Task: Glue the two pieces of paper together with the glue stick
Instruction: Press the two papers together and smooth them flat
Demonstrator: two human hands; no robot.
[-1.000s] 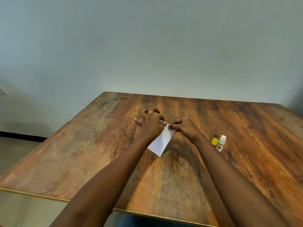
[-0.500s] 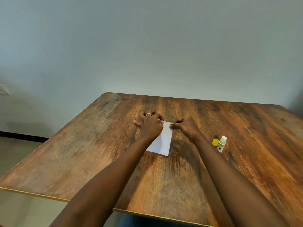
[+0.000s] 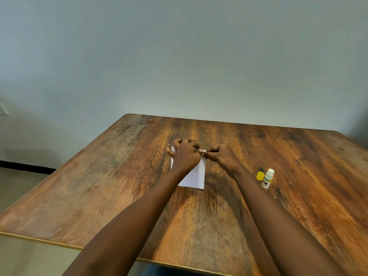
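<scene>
White paper (image 3: 196, 177) lies flat on the wooden table (image 3: 99, 186); I cannot tell two sheets apart. My left hand (image 3: 184, 154), with a ring on one finger, rests curled over the paper's far left part and hides it. My right hand (image 3: 223, 158) pinches the paper's far right corner between thumb and fingertips. The glue stick (image 3: 267, 179) lies uncapped on the table to the right of my right wrist, white tip pointing away from me. Its yellow cap (image 3: 260, 175) sits just left of it.
The table's left edge drops to a pale floor (image 3: 23, 182). A plain wall (image 3: 179, 56) stands right behind the far edge. The near edge runs below my forearms.
The paper has turned from a tilted diamond to lying square with the table. Both hands have stayed at its far edge, and more of its left corner shows beside my left hand.
</scene>
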